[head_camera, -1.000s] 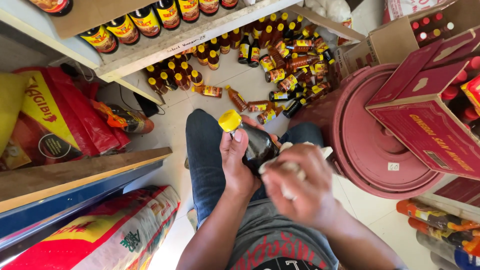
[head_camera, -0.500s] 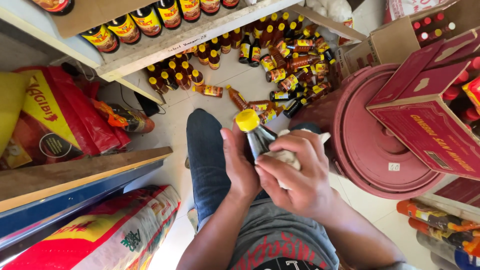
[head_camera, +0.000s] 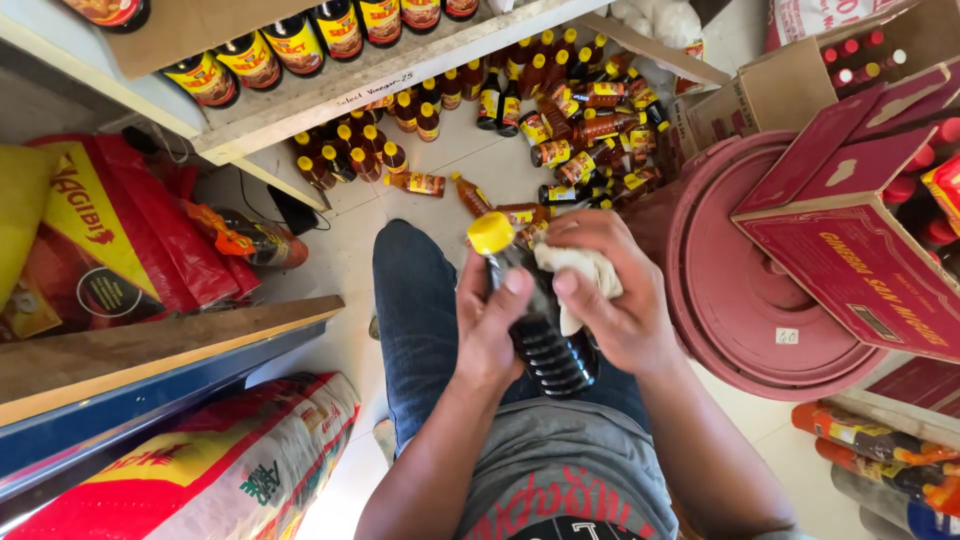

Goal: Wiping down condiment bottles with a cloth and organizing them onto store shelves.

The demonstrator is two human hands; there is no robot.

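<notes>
A dark bottle (head_camera: 545,340) with a yellow cap is held over my lap, cap pointing away from me. My left hand (head_camera: 487,325) grips its side, thumb lying across the neck. My right hand (head_camera: 610,290) presses a crumpled whitish cloth (head_camera: 585,270) against the other side of the bottle. My legs in blue jeans (head_camera: 415,310) stretch out on the pale floor below.
Several small amber bottles (head_camera: 560,130) with yellow caps stand and lie on the floor ahead. A white shelf (head_camera: 330,85) carries dark bottles with labels. A round maroon lid (head_camera: 735,290) and a red carton (head_camera: 850,240) sit at right. Red and yellow sacks (head_camera: 90,230) lie left.
The bottle has tilted and shifted right, cap now further from me. My right hand with the cloth slid up from the bottle's lower body toward its shoulder.
</notes>
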